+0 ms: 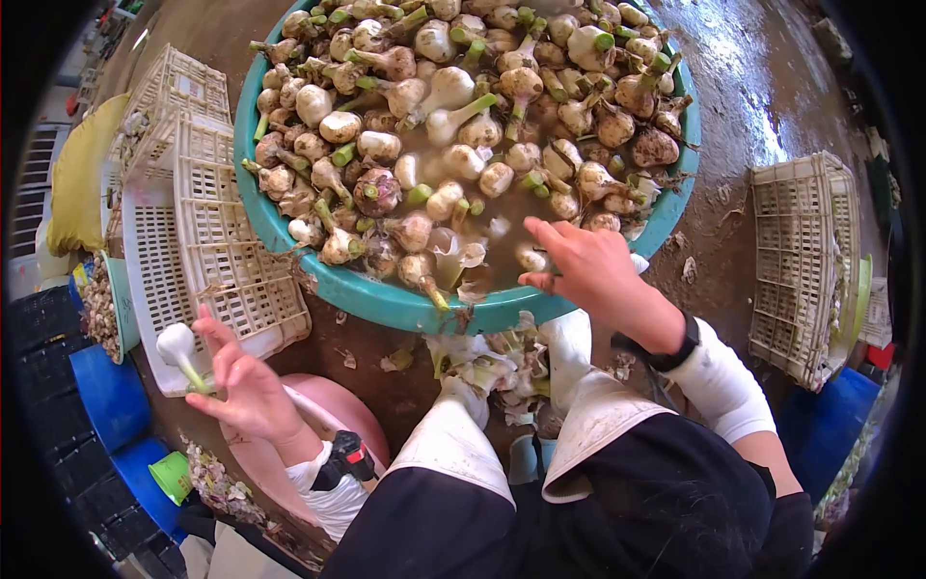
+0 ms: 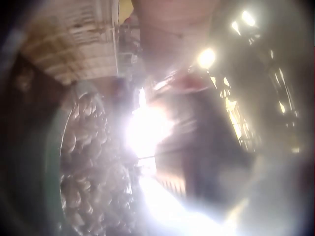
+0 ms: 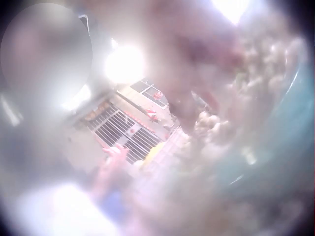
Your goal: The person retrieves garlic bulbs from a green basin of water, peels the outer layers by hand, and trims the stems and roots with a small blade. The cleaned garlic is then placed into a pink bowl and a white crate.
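Observation:
In the head view my left hand is out at the left beside a white crate. A clean white garlic bulb with a short green stem is at its fingertips, the stem's lower end between thumb and fingers. My right hand reaches over the near rim of a teal tub, fingers extended and thumb apart. Close under them, in murky water, lies a garlic bulb. Many muddy garlic bulbs with cut stems fill the tub. Both wrist views are blurred by glare.
White plastic crates stand left of the tub, another crate at the right. A pink basin sits below my left forearm. Peeled skins lie between my boots. Blue containers stand farther left; the floor is wet.

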`<state>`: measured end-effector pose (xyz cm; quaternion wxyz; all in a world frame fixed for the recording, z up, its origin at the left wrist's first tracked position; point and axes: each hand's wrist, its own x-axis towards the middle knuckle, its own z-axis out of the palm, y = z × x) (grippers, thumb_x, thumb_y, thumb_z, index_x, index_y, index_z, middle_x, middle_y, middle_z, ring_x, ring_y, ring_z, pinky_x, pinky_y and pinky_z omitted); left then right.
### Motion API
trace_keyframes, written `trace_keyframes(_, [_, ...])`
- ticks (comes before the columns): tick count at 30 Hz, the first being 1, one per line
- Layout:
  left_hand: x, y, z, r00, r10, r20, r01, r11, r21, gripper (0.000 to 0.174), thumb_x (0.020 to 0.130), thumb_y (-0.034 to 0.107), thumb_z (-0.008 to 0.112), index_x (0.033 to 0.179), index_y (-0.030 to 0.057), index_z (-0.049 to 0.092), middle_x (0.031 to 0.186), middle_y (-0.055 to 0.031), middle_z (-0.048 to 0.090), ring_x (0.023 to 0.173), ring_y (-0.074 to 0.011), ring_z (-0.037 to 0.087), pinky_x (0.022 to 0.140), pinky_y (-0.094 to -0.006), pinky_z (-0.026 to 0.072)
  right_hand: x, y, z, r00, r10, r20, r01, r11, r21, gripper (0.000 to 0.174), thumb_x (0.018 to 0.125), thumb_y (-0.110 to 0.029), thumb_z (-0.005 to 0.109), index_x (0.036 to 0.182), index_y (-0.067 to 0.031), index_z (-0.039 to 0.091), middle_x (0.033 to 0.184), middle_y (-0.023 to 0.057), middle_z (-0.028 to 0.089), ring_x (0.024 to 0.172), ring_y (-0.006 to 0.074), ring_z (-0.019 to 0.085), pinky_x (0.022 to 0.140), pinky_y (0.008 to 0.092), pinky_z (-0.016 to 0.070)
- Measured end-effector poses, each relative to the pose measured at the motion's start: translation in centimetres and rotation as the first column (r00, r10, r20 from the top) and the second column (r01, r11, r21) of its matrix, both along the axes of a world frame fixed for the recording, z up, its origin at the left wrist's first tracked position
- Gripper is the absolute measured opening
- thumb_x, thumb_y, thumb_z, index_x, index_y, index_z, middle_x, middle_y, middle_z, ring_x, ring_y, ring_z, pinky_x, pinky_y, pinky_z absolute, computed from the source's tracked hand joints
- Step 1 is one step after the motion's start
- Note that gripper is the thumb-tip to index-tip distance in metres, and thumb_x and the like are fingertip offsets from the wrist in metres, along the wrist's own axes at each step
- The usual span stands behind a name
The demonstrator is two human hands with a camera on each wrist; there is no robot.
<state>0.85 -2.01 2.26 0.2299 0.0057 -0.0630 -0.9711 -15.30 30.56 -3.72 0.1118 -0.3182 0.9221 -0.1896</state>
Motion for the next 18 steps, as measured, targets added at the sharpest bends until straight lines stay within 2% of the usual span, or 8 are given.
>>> trace_keyframes(3, [-1.8, 2.6, -1.8, 0.953, -0.157, 0.26, 0.232, 0.928, -0.291, 0.063, 0.092, 0.038, 0.054, 0.14, 0.0014, 0.036, 0.13, -0.0146, 0.052, 0.079, -0.0161, 0.052, 0.074, -0.0321, 0.0471, -0.4, -0.7, -3.8, 0.995, 0.049, 0.091, -0.067, 0.974, 0.215, 0.037, 0.074, -0.035, 0.072, 0.094, -0.0071, 0.057, 0.075, 0.0114, 0.064, 0.069, 0.0312, 0.065, 0.058, 0.043, 0.0501])
trace_keyframes(4, [-2.8, 4.2, -2.7, 0.87, -0.128, 0.477, 0.441, 0.637, -0.632, 0.057, 0.095, 0.043, 0.044, 0.131, -0.0009, 0.048, 0.124, -0.0152, 0.056, 0.08, -0.0166, 0.056, 0.076, -0.0322, 0.0478, -0.4, -1.1, -3.2, 0.989, 0.076, 0.126, -0.081, 0.996, 0.029, 0.038, 0.074, -0.034, 0.073, 0.095, -0.0068, 0.058, 0.078, 0.0117, 0.065, 0.072, 0.0318, 0.065, 0.06, 0.0431, 0.0504])
trace_keyframes(5, [-3.5, 6.2, -3.3, 0.794, -0.093, 0.601, 0.589, 0.36, -0.723, 0.057, 0.096, 0.044, 0.042, 0.128, -0.0022, 0.051, 0.116, -0.0155, 0.06, 0.082, -0.0175, 0.059, 0.077, -0.0314, 0.0481, 0.1, -1.6, -2.3, 0.98, 0.108, 0.168, -0.081, 0.984, -0.159, 0.039, 0.073, -0.034, 0.073, 0.097, -0.0065, 0.058, 0.08, 0.0121, 0.066, 0.075, 0.0325, 0.065, 0.062, 0.0432, 0.0507])
trace_keyframes(6, [-4.2, 8.2, -4.0, 0.695, -0.149, 0.703, 0.713, 0.271, -0.647, 0.058, 0.097, 0.042, 0.043, 0.134, -0.0027, 0.044, 0.115, -0.0143, 0.058, 0.087, -0.017, 0.059, 0.078, -0.0292, 0.0476, 0.7, -2.1, -0.8, 0.955, 0.168, 0.247, -0.081, 0.941, -0.328, 0.043, 0.073, -0.036, 0.073, 0.102, -0.0063, 0.06, 0.084, 0.0127, 0.065, 0.081, 0.0334, 0.065, 0.066, 0.0436, 0.051])
trace_keyframes(8, [-4.4, 10.9, -5.4, 0.595, -0.354, 0.722, 0.801, 0.338, -0.495, 0.058, 0.097, 0.034, 0.052, 0.14, 0.0012, 0.031, 0.118, -0.0104, 0.051, 0.091, -0.0116, 0.055, 0.079, -0.0247, 0.0455, 2.1, -3.6, 1.7, 0.917, 0.275, 0.29, -0.059, 0.811, -0.582, 0.046, 0.077, -0.037, 0.071, 0.109, -0.0068, 0.059, 0.09, 0.0139, 0.062, 0.084, 0.0348, 0.063, 0.069, 0.0441, 0.051])
trace_keyframes(14, [-4.4, 10.9, -4.0, 0.664, -0.248, 0.706, 0.714, 0.49, -0.5, 0.044, 0.092, 0.019, 0.058, 0.127, 0.0016, 0.037, 0.109, -0.0058, 0.045, 0.099, -0.0129, 0.048, 0.086, -0.027, 0.0438, 3.0, -2.9, 3.7, 0.883, 0.283, 0.375, 0.001, 0.796, -0.605, 0.027, 0.092, -0.029, 0.056, 0.105, -0.0064, 0.057, 0.101, 0.016, 0.055, 0.083, 0.0391, 0.06, 0.069, 0.0437, 0.0487])
trace_keyframes(16, [-4.5, 11.7, -3.6, 0.835, -0.085, 0.544, 0.544, 0.283, -0.79, 0.045, 0.088, 0.016, 0.057, 0.125, 0.0012, 0.036, 0.111, -0.0076, 0.042, 0.098, -0.0147, 0.046, 0.086, -0.0275, 0.0425, 3.7, -3.9, 2.5, 0.884, 0.308, 0.352, -0.016, 0.771, -0.636, 0.022, 0.095, -0.024, 0.051, 0.1, -0.0035, 0.056, 0.091, 0.0174, 0.058, 0.078, 0.0394, 0.06, 0.064, 0.0454, 0.0467])
trace_keyframes(18, [-4.1, 11.7, -4.1, 0.832, -0.04, 0.554, 0.548, 0.217, -0.808, 0.046, 0.083, 0.015, 0.058, 0.122, 0.0013, 0.038, 0.114, -0.0102, 0.04, 0.099, -0.0157, 0.044, 0.088, -0.0283, 0.0393, 4.0, -4.5, 2.4, 0.872, 0.279, 0.403, 0.032, 0.789, -0.614, 0.018, 0.095, -0.019, 0.05, 0.095, -0.0016, 0.055, 0.078, 0.0183, 0.059, 0.073, 0.0391, 0.059, 0.062, 0.0461, 0.0455])
